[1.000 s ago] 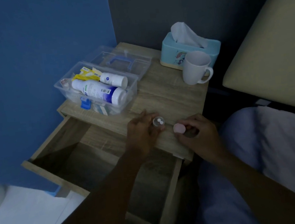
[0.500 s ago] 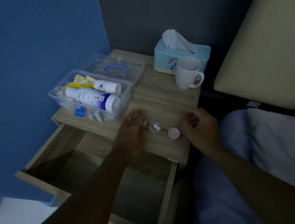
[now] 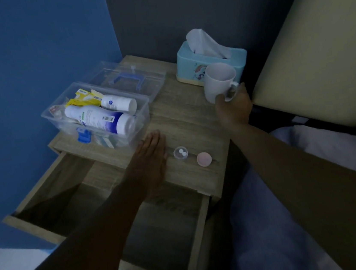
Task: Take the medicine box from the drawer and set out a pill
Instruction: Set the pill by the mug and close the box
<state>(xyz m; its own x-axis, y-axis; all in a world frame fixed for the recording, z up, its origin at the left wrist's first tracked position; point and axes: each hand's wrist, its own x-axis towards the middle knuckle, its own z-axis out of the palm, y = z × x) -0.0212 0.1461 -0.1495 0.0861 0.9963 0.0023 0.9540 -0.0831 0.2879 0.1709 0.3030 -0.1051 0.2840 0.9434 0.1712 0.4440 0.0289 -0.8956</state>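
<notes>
Head view: medicine box (image 3: 140, 110) lies open, long axis left-right; right hand (image 3: 234, 107) grips mug (image 3: 219, 82), left hand (image 3: 153, 158) flat.

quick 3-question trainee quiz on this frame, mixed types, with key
1. True or false: the drawer is shut.
2. What does the right hand grip? A) tissue box B) mug C) pink cap
3. How many white pills lie in the small clear cup?

Key:
1. False; it stands open, and the medicine box sits on the nightstand top.
2. B, the mug, at its handle.
3. Two. The left hand lies flat beside the cup.
</notes>
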